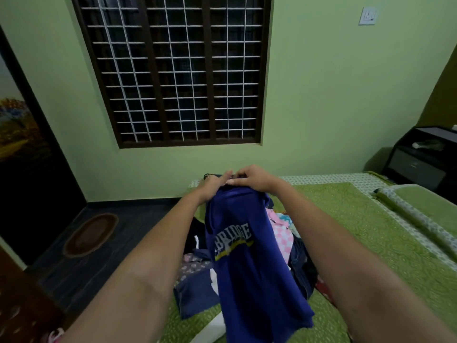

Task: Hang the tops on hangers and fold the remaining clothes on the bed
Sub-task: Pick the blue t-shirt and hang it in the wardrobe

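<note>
Above the bed (pixel 371 233), both arms reach forward and the two hands meet at the top edge of a dark blue top (pixel 247 268). The left hand (pixel 214 185) is closed on the fabric from the left, with one finger stretched toward the right hand (pixel 252 178), which is curled over the same bunched edge. The top hangs down from this grip, its lower hem reaching almost to the bottom of the frame. Only part of its printed lettering reads, "BRIDGE"; the rest is lost in a fold. A small dark thing shows just behind the left hand, too hidden to identify; whether it is a hanger cannot be told.

Below the hands, largely covered by the hanging top, lies a pile of clothes (pixel 197 280) on the bed: a pink and white checked piece (pixel 282 233) to the right of the top, dark denim below that, a navy garment and a pale patterned one to the left. How many pieces there are cannot be counted.

Far to the right of the hands, a pillow (pixel 420 204) lies at the bed's edge, partly cut off, with a dark cabinet (pixel 422 159) behind it. Beyond the hands rises a green wall with a barred window (pixel 173 70). To their left, an oval mat (pixel 91 235) lies on the dark floor.
</note>
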`<move>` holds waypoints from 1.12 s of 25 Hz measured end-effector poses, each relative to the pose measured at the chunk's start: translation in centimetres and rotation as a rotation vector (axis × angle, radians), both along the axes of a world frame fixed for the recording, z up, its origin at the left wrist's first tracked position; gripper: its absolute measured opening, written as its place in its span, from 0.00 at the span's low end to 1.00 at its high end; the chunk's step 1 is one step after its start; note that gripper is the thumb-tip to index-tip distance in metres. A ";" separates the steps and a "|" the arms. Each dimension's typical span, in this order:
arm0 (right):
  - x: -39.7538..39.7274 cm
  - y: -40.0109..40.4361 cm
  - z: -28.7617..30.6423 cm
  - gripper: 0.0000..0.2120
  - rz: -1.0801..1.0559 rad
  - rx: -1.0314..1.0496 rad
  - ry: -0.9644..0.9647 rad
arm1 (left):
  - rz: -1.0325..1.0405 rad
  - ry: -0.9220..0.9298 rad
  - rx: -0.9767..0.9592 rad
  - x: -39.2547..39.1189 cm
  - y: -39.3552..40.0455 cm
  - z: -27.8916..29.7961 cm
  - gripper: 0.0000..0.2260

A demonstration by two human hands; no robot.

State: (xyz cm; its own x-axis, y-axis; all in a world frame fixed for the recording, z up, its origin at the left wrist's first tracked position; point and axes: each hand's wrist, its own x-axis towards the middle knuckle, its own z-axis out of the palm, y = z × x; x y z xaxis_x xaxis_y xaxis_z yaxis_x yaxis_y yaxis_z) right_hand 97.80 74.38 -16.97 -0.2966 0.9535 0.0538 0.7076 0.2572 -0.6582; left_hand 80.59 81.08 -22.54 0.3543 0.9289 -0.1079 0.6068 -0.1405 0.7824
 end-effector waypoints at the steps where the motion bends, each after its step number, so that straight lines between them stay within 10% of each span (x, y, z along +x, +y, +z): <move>1: 0.7 -0.3 -0.3 0.17 -0.015 -0.040 0.053 | -0.040 0.056 0.017 0.0 -1.1 0.7 0.44; 7: 4.3 -1.5 -0.6 0.11 -0.096 -0.068 0.272 | -0.157 0.004 0.211 1.3 -3.8 0.5 0.31; 12: 6.0 -1.1 -2.7 0.09 -0.168 0.015 0.252 | -0.085 0.547 0.631 0.9 -5.5 -0.7 0.14; 21: 7.5 -5.0 -8.8 0.16 -0.419 0.023 -0.774 | 0.326 0.804 0.280 -4.0 -8.8 -1.7 0.13; 25: 5.1 -10.5 -11.5 0.19 -0.509 -0.229 -0.821 | 0.256 0.913 0.028 -5.6 -14.1 -3.7 0.16; 28: 2.7 -16.0 -12.7 0.20 -0.545 -0.582 -0.659 | 0.326 0.569 -0.344 -8.2 -19.0 -6.0 0.11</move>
